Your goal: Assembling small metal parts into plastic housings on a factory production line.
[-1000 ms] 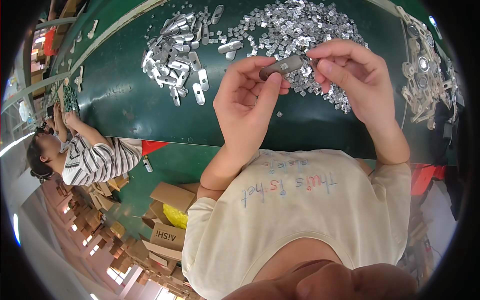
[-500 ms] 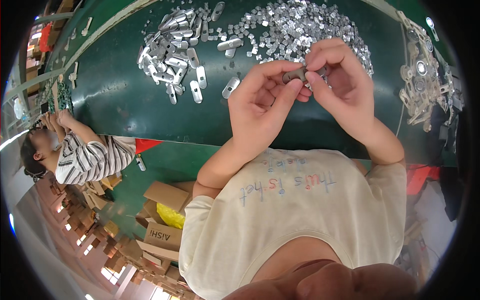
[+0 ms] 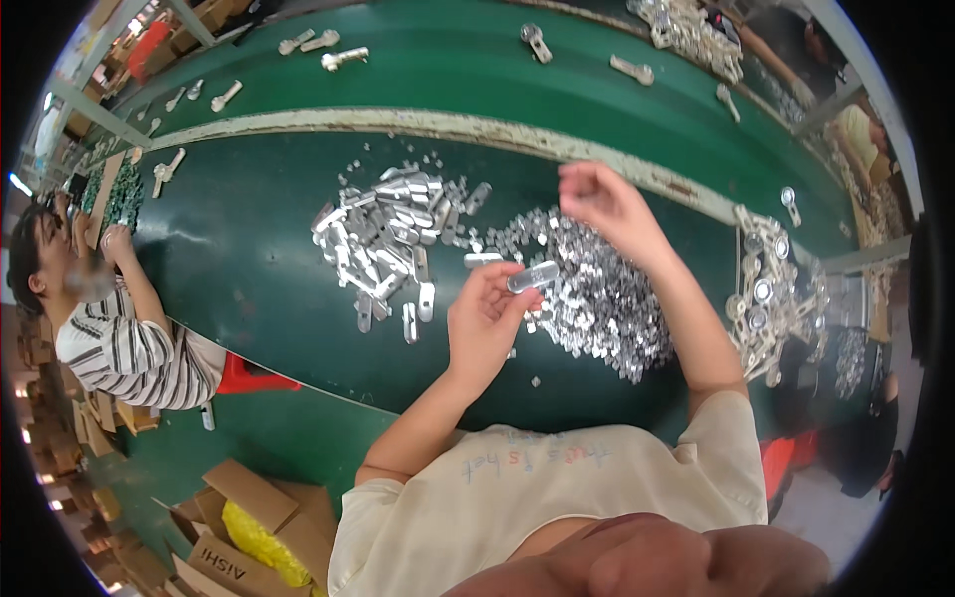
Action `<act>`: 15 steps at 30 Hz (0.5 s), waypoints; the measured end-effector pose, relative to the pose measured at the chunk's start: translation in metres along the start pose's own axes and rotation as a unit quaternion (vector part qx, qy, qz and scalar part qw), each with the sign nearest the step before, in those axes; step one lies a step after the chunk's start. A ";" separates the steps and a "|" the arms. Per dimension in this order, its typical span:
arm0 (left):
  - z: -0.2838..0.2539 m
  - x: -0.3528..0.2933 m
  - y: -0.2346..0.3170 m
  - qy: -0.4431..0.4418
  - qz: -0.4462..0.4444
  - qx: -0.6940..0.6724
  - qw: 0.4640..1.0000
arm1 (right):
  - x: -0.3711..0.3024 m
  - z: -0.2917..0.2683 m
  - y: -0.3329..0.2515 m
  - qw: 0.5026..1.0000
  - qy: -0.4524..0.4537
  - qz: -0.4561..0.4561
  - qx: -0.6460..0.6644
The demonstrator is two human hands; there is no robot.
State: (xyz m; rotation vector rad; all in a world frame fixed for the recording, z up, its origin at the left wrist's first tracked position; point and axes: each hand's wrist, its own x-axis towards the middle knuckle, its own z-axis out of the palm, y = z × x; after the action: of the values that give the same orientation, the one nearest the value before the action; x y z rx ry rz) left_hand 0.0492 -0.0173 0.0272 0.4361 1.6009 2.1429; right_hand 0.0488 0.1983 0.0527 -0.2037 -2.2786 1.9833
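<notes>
My left hand (image 3: 482, 323) pinches a shiny silver oblong metal plate (image 3: 534, 277) between thumb and fingers, at the near left side of a heap of small silver metal pieces (image 3: 607, 308). My right hand (image 3: 607, 207) is raised over the far side of that heap, close to the bench's pale far ledge. Its fingers are curled in and slightly blurred; whatever they might hold is hidden. Left of both hands lies a pile of similar oblong plates (image 3: 398, 224), many with a hole. One more plate (image 3: 483, 260) rests just behind my left fingers.
Beyond the ledge (image 3: 398, 121) runs a green belt (image 3: 438, 75) with scattered pale handled parts. A pile of such parts (image 3: 771, 294) lies at the right. A co-worker in a striped shirt (image 3: 139, 343) sits at left. An open carton (image 3: 254, 497) stands below the bench.
My hands have separated: the right moved away toward the far ledge, while the left keeps the plate near the heap. The view has shifted to show more of the belt.
</notes>
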 end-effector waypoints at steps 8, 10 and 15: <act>-0.004 0.005 -0.035 0.000 -0.009 -0.034 0.999 | 0.257 -0.089 0.098 0.863 0.167 0.078 -0.470; -0.008 0.000 -0.038 0.011 -0.005 -0.074 0.997 | 0.273 -0.060 0.103 0.867 0.180 0.107 -0.452; -0.010 -0.001 -0.034 0.032 -0.012 -0.079 0.996 | 0.248 -0.054 0.073 0.871 0.321 -0.043 -0.368</act>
State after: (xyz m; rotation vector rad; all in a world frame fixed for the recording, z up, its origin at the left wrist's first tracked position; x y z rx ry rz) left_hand 0.0503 -0.0181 -0.0086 0.2993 1.4474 2.2642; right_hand -0.1840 0.3044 -0.0130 -0.6855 -2.3424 0.7170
